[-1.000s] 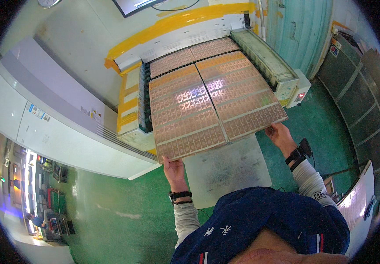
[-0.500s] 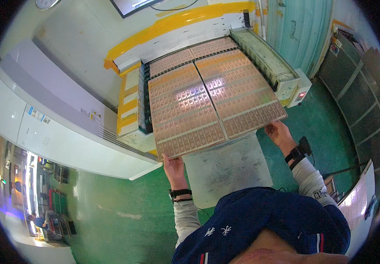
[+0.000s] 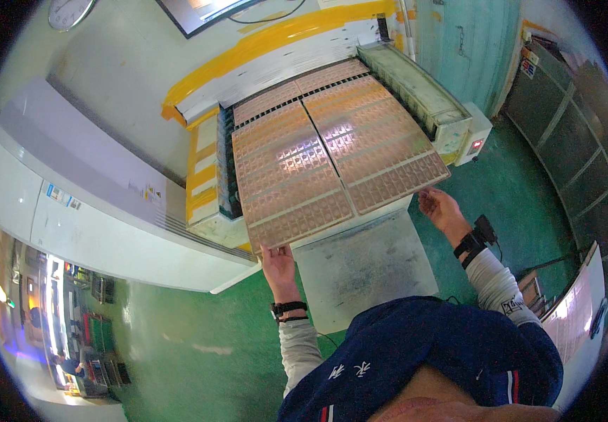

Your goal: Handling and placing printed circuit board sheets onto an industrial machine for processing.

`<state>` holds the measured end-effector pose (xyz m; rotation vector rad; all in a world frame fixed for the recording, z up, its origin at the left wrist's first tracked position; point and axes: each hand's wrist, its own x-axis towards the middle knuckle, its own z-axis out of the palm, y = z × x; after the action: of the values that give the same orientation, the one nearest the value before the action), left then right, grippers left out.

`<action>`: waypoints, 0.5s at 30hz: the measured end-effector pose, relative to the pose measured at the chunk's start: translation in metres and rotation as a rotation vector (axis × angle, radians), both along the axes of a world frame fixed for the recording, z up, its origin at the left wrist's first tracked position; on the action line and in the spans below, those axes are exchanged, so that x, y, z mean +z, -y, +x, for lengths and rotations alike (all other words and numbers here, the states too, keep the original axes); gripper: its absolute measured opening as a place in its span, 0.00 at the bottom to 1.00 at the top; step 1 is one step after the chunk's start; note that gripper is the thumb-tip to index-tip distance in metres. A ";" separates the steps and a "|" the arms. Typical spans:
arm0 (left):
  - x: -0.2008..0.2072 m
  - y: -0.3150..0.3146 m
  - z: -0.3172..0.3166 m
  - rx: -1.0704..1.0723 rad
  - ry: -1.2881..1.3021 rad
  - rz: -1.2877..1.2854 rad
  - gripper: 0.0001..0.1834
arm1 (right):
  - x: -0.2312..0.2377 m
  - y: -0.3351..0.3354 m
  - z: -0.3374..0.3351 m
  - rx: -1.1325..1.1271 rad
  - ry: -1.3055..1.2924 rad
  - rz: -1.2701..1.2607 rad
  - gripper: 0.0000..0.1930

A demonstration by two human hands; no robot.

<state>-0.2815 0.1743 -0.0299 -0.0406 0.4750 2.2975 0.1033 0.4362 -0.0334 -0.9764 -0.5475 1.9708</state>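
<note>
The left panel (image 3: 286,179) and the right panel (image 3: 378,130), both copper-coloured and patterned in rows, lie flat side by side on the machine bed, a thin dark gap between them. Their front ends reach out past the side rails toward the person. Behind them, across a dark toothed strip, a rear pair of panels (image 3: 265,102) sits deeper in, near the back wall of the machine.

By the look of it, the laying-out is well along: both rows are in place and the front pair runs fairly parallel. What is left undone is the letting go on one side. The left hand (image 3: 278,267) has its fingers closed on the front edge of the left panel, near the outer corner. The right hand (image 3: 442,213) is just below the right panel's outer corner, fingers loosely curled; whether they touch the edge is too hard to tell from this angle.

A yellow-taped left rail (image 3: 202,176) and a pale green right rail (image 3: 416,88) flank the bed, with a control box (image 3: 477,141) showing a red display at the right rail's near end. Below the front edge, a pale, smudged sheet (image 3: 367,271) lies over the green floor (image 3: 177,316).
</note>
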 end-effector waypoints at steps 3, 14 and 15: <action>-0.006 0.008 0.005 -0.005 0.007 -0.001 0.14 | 0.003 0.012 0.002 0.005 -0.053 -0.049 0.10; -0.028 0.000 0.038 -0.159 -0.043 0.056 0.20 | -0.031 0.045 0.042 -0.062 -0.158 -0.119 0.09; -0.034 0.000 0.044 -0.180 -0.008 0.006 0.20 | -0.031 0.050 0.046 -0.067 -0.160 -0.121 0.09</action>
<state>-0.2374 0.1741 -0.0635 0.0140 0.4574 2.1230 0.1490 0.3862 -0.0648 -0.8883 -0.3056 2.0190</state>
